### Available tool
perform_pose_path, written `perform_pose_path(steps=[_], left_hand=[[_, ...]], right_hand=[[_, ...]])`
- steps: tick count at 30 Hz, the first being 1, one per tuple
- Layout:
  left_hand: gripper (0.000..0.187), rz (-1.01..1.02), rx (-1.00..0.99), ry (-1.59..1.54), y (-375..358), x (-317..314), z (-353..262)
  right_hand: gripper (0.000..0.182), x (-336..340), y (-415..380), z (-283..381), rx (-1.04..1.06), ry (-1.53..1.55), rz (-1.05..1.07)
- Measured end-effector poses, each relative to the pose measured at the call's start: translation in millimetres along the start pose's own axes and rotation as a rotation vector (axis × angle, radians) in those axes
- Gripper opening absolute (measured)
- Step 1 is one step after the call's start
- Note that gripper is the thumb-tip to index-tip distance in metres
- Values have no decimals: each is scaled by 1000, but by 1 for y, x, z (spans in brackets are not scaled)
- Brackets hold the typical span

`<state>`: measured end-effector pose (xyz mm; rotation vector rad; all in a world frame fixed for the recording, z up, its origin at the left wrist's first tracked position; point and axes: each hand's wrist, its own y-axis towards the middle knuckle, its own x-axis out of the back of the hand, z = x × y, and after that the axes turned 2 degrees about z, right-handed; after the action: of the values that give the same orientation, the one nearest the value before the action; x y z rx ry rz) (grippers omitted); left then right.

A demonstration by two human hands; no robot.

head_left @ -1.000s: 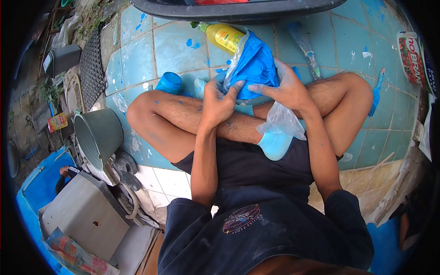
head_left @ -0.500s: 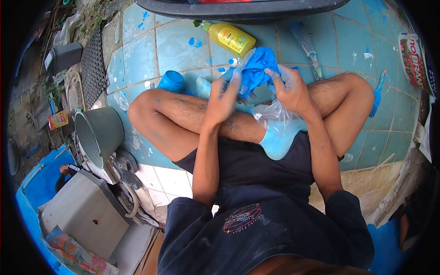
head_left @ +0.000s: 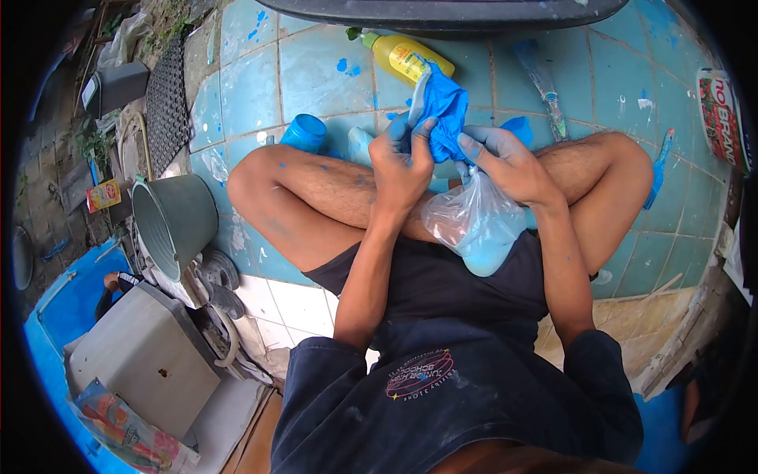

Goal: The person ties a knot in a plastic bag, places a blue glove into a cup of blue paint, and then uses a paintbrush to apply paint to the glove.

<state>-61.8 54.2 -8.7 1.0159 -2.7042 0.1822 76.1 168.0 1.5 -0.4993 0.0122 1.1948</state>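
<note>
My left hand (head_left: 401, 166) is closed on the lower left side of a crumpled, thin blue sheet (head_left: 444, 109), with a whitish edge along its left. On the other side, my right hand (head_left: 509, 164) pinches the bottom of the same sheet between thumb and fingers. A clear plastic bag (head_left: 454, 212) hangs below my right fingers, over my foot in a light blue sock (head_left: 488, 254). Bluish smears mark the fingers of both hands. Just beyond the sheet lies a yellow bottle (head_left: 404, 58), partly covered by it.
A blue jar (head_left: 305, 133) stands beyond my left knee. Paint-stained brushes lie on the tiles, one brush (head_left: 545, 91) ahead and a blue brush (head_left: 662, 170) by my right knee. A grey bucket (head_left: 178, 221) stands at left. A dark-rimmed container (head_left: 442, 16) sits at the top.
The blue sheet has risen over the yellow bottle and looks longer and narrower. The clear bag now hangs fuller over the sock. The view has shifted slightly.
</note>
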Motion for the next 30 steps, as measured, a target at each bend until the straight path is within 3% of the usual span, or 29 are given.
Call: perform_pose_path(steps=[3, 7, 9, 12, 15, 17, 20, 23, 25, 28, 30], left_hand=[[14, -55, -81, -19, -2, -6, 0], [21, -100, 12, -123, -3, -7, -3], [26, -133, 18, -175, 0, -7, -6], [27, -50, 131, -272, 3, -3, -13], [23, 71, 294, -427, 2, 0, -23], [22, 78, 214, -329, 3, 0, -16], [23, 130, 247, -265, 3, 5, -15], [28, 158, 222, -295, 5, 3, -15], [29, 188, 256, -302, 3, 3, -13], [31, 202, 285, -368, -3, 1, -15], [30, 194, 277, -430, -3, 0, -17]], right_hand=[[27, -13, -1, -2, 24, 137, 20], [29, -22, 2, -3, -4, 40, 18], [31, -32, 3, 1, 100, -267, -212], [27, -39, 5, -6, 276, -370, -330], [21, -33, 4, -13, 119, -119, -229], [19, -25, 2, -14, 157, -148, -229], [19, -17, 4, -11, 204, -127, -230], [22, -10, 0, 2, 181, -111, -188], [21, -14, -2, 9, 49, -81, -260], [19, -16, -3, 6, 117, -281, -364], [20, -10, -2, 0, 99, -255, -346]])
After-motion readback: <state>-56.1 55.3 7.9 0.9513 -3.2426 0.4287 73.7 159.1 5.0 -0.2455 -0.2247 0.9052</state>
